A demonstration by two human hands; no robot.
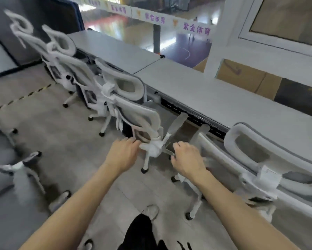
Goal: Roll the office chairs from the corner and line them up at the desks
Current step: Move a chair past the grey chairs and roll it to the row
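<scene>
Office chair [133, 112] at desk [205, 91], both hands near

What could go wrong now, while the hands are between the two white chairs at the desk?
1. The right hand is close to the armrest of the middle chair; fingers could be pinched if the right-hand chair rolls closer.
2. The chair bases nearly meet, so a caster may catch the neighbouring one.
3. The foot is near the wheels.

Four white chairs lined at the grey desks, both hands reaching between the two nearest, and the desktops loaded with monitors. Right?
Wrong on the monitors: in the head view the desktops are bare. The rest holds: four white chairs stand along them, with the left hand and right hand reaching between the two nearest.
</scene>
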